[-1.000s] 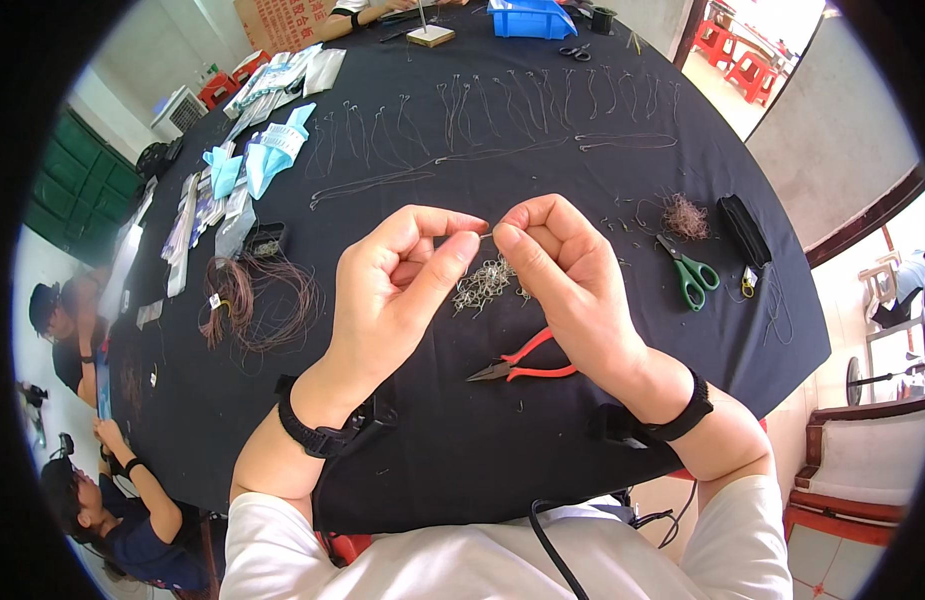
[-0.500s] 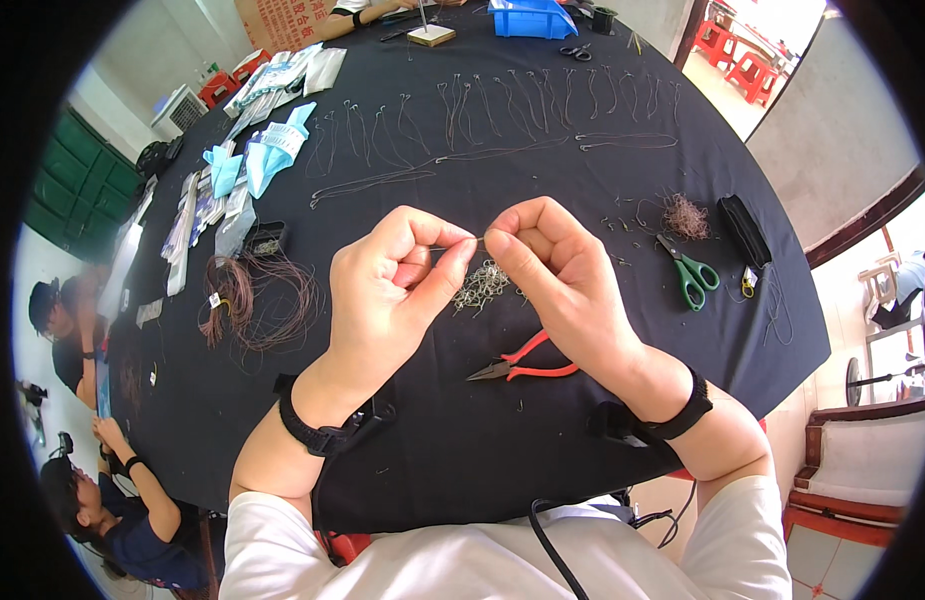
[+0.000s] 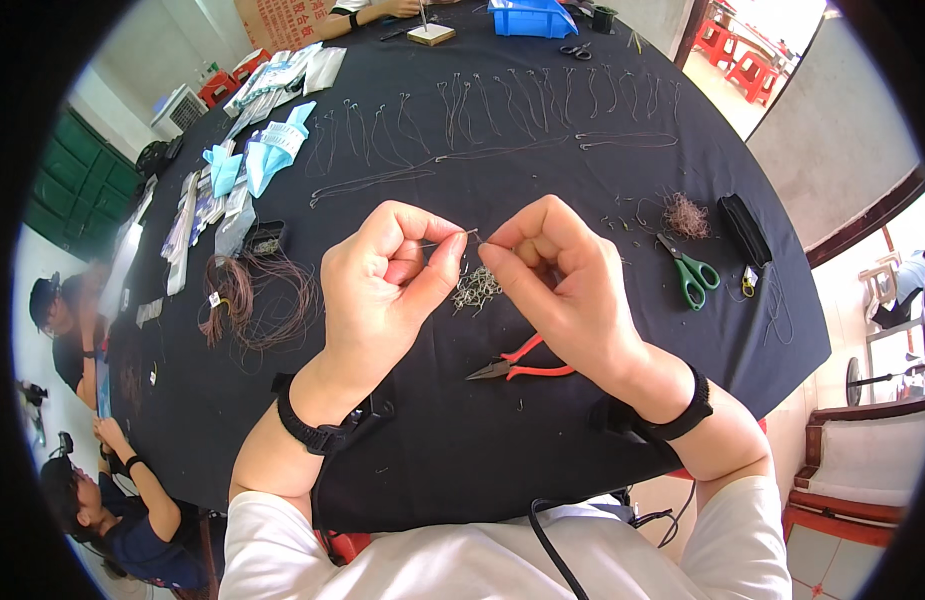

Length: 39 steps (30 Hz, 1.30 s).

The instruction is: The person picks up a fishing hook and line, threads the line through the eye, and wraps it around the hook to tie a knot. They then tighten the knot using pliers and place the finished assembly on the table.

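My left hand (image 3: 380, 275) is closed in a pinch on a thin metal piece that looks like a fish hook (image 3: 470, 233); its tip shows past the fingertips. Opposite it, my right hand (image 3: 552, 265) pinches a fine dark line close to the hook, the fingertips slightly apart from the left ones. Just beneath, partly covered by my hands, a pile of small silvery hooks (image 3: 475, 290) lies on the black cloth. Red-handled needle-nose pliers (image 3: 522, 368) rest nearer me, their handles partly under my right hand.
Rows of hooks tied to lines (image 3: 502, 105) lie across the table. Brown line bundles (image 3: 247, 300) are on the left; a tangle of line (image 3: 685, 216), green scissors (image 3: 694, 280) and a black case (image 3: 744, 232) are on the right. A blue bin (image 3: 532, 18) stands far back. Other people sit around.
My fingertips have drawn slightly apart, the left hand shifting a little left. The hook tip now shows between them, and both hands still pinch.
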{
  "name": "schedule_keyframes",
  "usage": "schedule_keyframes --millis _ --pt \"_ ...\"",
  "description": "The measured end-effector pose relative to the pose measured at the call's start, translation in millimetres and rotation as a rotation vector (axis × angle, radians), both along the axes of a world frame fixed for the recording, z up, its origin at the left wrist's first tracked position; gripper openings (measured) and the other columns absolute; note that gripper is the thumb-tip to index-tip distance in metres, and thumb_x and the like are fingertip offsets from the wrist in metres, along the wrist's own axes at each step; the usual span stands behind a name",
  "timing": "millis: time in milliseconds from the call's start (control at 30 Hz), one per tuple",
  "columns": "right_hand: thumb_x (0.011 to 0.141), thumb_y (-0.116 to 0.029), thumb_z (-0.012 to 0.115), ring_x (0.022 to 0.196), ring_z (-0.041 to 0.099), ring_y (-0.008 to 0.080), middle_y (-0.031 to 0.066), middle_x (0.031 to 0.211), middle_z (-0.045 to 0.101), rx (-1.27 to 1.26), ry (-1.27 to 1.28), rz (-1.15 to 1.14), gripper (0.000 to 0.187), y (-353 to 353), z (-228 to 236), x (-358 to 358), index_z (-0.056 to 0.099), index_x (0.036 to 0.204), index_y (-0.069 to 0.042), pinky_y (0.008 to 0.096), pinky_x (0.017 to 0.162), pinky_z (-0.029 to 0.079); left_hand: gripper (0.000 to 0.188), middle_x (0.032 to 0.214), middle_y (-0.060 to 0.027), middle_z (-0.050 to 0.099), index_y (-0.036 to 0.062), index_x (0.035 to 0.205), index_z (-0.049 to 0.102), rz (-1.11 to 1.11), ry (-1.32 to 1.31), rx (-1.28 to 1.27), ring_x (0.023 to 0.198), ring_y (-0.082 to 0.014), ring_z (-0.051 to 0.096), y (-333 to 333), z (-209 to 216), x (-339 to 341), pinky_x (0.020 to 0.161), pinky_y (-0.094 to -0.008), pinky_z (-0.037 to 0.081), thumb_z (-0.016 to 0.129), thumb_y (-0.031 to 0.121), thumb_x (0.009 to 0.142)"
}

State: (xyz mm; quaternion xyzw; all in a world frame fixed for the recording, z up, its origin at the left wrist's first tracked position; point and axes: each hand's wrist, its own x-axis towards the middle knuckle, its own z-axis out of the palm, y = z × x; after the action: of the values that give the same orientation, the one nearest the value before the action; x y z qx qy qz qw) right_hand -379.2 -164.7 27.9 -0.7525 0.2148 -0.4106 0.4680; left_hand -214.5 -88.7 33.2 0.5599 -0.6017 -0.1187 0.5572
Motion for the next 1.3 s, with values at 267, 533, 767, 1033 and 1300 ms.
schedule_keyframes --millis 267,533,767,1033,1300 --pt "0.082 -0.006 0.071 0.055 0.059 0.0196 0.0063 0.067 0.06 -0.437 0.07 -0.077 0.012 -8 3 -1 0.059 0.085 -0.006 0.0292 0.051 0.045 0.011 0.055 0.008 0.038 0.0014 0.085 0.064 0.061 -0.125 0.026 0.053 0.0011 0.03 1 4 -2 0.049 -0.0181 0.027 0.073 -0.003 0.081" --pt "0.082 -0.007 0.071 0.058 0.06 0.0216 0.0054 0.072 0.062 -0.556 0.074 -0.073 0.01 -20 7 -7 0.062 0.087 -0.007 0.0314 0.053 0.047 0.014 0.054 0.005 0.04 0.0024 0.085 0.066 -0.016 -0.233 0.091 0.05 -0.0015 0.032 3 8 -1 0.047 -0.0209 0.028 0.075 -0.005 0.078" --pt "0.085 -0.007 0.071 0.051 0.047 0.01 0.0037 0.063 0.054 -0.253 0.081 0.021 0.01 -23 6 -9 0.064 0.09 -0.004 0.026 0.05 0.039 0.014 0.059 0.004 0.047 0.0023 0.088 0.067 -0.109 -0.252 0.019 0.049 -0.0011 0.034 3 9 2 0.047 -0.0208 0.029 0.074 -0.006 0.079" --pt "0.091 -0.012 0.068 0.058 0.039 -0.0001 -0.007 0.065 0.051 0.334 -0.06 0.247 0.012 -25 -12 -1 0.063 0.089 -0.001 0.0212 0.05 0.032 0.011 0.061 0.0084 0.049 0.0012 0.091 0.066 -0.097 -0.114 -0.014 0.052 0.0032 0.033 4 9 4 0.048 -0.0162 0.028 0.071 -0.006 0.083" --pt "0.084 -0.004 0.069 0.057 0.048 0.0034 -0.002 0.063 0.052 0.128 0.031 0.202 0.008 -9 -2 -2 0.062 0.082 -0.001 0.023 0.051 0.039 0.009 0.061 0.0117 0.034 0.003 0.087 0.063 -0.007 -0.073 -0.049 0.056 0.003 0.026 3 5 5 0.051 -0.0156 0.025 0.069 -0.004 0.086"
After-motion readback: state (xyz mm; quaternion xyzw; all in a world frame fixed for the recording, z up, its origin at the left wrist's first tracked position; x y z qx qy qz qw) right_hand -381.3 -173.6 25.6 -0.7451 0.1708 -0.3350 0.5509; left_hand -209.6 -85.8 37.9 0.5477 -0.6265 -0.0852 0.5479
